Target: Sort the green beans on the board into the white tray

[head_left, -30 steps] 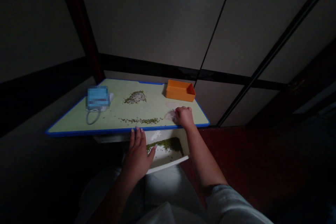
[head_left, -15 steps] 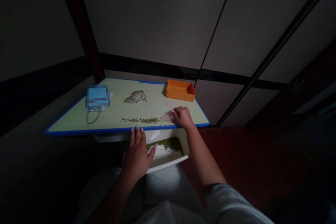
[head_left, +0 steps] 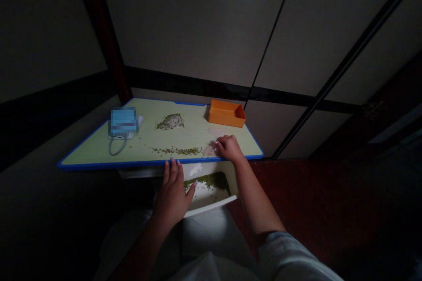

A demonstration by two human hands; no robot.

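My left hand (head_left: pixel 173 191) lies at the blue front edge of the pale green tabletop (head_left: pixel 145 134), fingers stretched and thumb apart, above the left part of a white bin (head_left: pixel 211 204). Dark green grains (head_left: pixel 214 180) lie along the bin's far side. Curled on the right of the tabletop, my right hand (head_left: pixel 230 147) has its fingertips pinched together over a faint pinkish patch (head_left: pixel 211 148); whatever they hold is too small to make out. A strip of scattered green grains (head_left: pixel 181 151) runs left from those fingertips.
Farther back is a mixed heap of pale and green grains (head_left: pixel 170 121). An orange box (head_left: pixel 226 113) stands at the back right. A blurred-out blue device (head_left: pixel 123 120) with a looped cable (head_left: pixel 118 147) sits on the left. Panelled doors (head_left: pixel 198 30) rise behind the table.
My right hand has shifted very slightly, its fingertips still pinched over the same patch. My left hand, the grains and the box look the same.
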